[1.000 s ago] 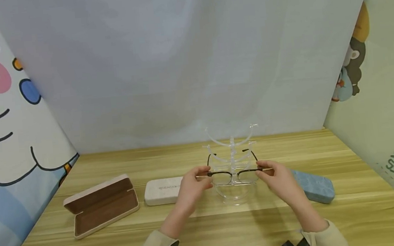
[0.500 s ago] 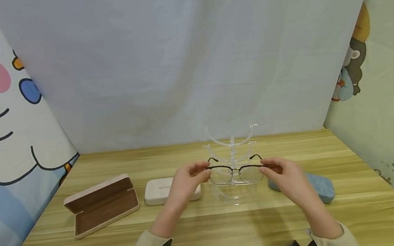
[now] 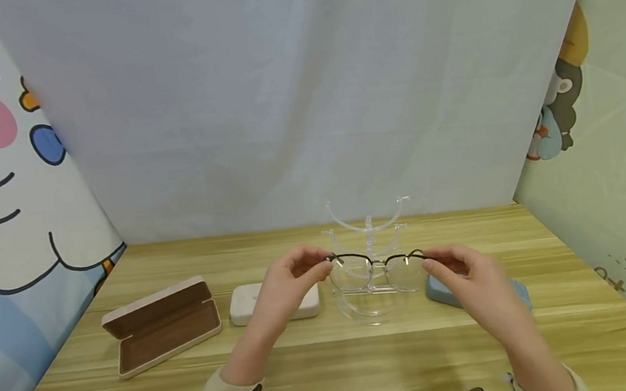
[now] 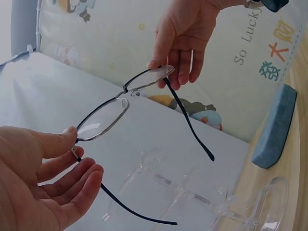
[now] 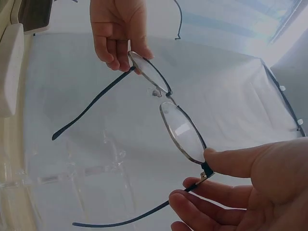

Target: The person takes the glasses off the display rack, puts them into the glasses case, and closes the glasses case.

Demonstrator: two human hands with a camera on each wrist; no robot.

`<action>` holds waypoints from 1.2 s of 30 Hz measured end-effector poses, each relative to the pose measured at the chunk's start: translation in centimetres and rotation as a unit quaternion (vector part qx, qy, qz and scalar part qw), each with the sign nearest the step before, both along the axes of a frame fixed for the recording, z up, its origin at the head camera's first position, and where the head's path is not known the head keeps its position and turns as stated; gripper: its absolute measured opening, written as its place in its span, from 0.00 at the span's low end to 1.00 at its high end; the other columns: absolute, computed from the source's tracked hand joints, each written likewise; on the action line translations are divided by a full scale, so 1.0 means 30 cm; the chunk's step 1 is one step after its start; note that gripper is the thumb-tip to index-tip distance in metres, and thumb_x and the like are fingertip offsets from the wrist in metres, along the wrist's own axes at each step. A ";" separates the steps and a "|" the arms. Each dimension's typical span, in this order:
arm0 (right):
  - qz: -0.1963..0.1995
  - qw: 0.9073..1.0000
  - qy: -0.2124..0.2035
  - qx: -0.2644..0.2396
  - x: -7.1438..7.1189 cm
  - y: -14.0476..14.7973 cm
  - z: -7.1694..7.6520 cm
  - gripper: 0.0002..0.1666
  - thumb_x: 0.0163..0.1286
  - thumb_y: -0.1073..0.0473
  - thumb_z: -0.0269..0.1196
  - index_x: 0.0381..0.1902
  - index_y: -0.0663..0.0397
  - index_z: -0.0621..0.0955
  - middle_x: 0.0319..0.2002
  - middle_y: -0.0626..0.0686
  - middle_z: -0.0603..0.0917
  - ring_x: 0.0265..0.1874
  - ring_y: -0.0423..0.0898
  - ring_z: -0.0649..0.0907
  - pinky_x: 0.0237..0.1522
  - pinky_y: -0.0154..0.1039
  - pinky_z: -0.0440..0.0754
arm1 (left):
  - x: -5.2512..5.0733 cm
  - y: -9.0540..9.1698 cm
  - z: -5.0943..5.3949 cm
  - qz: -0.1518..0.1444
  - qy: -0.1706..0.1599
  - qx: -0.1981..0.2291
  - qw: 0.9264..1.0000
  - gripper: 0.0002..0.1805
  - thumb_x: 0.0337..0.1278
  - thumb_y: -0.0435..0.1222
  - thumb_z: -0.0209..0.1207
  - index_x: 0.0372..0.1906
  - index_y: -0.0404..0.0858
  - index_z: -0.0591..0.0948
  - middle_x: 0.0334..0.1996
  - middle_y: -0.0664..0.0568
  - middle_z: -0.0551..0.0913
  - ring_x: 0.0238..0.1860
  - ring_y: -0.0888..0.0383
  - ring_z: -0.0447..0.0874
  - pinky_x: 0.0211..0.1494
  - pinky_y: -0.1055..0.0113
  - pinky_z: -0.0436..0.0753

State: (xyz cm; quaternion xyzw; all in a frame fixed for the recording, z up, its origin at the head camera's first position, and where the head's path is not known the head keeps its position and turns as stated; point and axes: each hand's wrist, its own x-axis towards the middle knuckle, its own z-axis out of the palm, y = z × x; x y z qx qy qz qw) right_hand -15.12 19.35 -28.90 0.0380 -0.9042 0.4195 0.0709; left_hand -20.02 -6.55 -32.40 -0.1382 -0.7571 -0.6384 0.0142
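your left grip (image 3: 287, 286) and right grip (image 3: 472, 276) each pinch, thumb against fingers, one end of the black-and-silver metal-framed clear eyeglasses (image 3: 378, 263), their long axis crosswise between you (neither hand nearer), before the clear plastic tiered stand (image 3: 370, 234).

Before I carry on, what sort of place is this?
Probably a small makeshift tabletop booth: a wood-grain table closed in by a plain pale backdrop and cartoon-printed side panels, with a clear tiered stand on it.
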 end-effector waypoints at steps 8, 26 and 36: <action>-0.045 0.995 0.086 0.034 0.061 -0.019 0.033 0.22 0.63 0.39 0.56 0.49 0.43 0.79 0.43 0.45 0.82 0.44 0.39 0.80 0.46 0.41 0.76 | 0.053 -0.011 0.057 0.008 0.074 -0.034 0.997 0.10 0.53 0.39 0.61 0.41 0.44 0.81 0.37 0.55 0.82 0.38 0.62 0.80 0.46 0.66 0.79; -0.071 0.957 0.280 -0.032 0.078 -0.081 0.020 0.17 0.57 0.62 0.66 0.45 0.44 0.83 0.39 0.43 0.83 0.38 0.29 0.78 0.40 0.19 0.72 | 0.087 -0.012 0.077 0.046 0.214 0.025 0.975 0.12 0.50 0.31 0.62 0.43 0.36 0.81 0.40 0.49 0.80 0.39 0.63 0.80 0.45 0.69 0.80; -0.060 0.949 0.310 -0.020 0.067 -0.076 0.009 0.18 0.57 0.63 0.65 0.47 0.49 0.82 0.40 0.41 0.83 0.38 0.25 0.77 0.21 0.22 0.67 | 0.093 -0.002 0.081 0.069 0.223 0.001 0.972 0.13 0.48 0.31 0.63 0.43 0.39 0.83 0.40 0.51 0.84 0.38 0.63 0.83 0.44 0.68 0.81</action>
